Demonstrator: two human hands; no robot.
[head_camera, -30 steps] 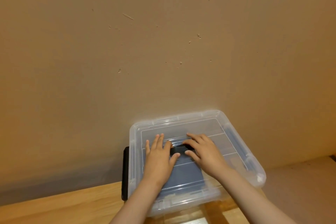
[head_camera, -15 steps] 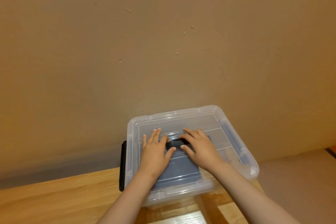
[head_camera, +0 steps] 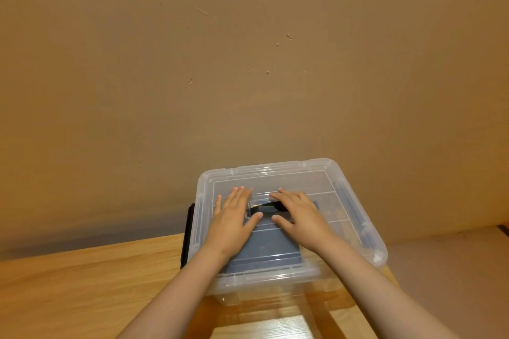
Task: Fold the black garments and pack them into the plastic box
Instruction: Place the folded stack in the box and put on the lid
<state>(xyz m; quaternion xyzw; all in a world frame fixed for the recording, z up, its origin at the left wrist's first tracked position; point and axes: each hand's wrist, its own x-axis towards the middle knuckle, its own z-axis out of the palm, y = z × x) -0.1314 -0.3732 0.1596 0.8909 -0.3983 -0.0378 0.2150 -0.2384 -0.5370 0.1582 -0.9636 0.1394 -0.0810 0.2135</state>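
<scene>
Spreads the left hand (head_camera: 232, 224) and right hand (head_camera: 301, 221) slightly apart on the clear lid (head_camera: 303, 177) of the transparent plastic box (head_camera: 261, 297), each grip wide and flat, holding nothing, above the dark folded garments (head_camera: 264, 252) inside, suggesting packing finished and only closing left.

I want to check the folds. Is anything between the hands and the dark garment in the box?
Yes: the clear lid sits on the box. The left hand and right hand lie flat on top of it; the garment shows only through it.
</scene>
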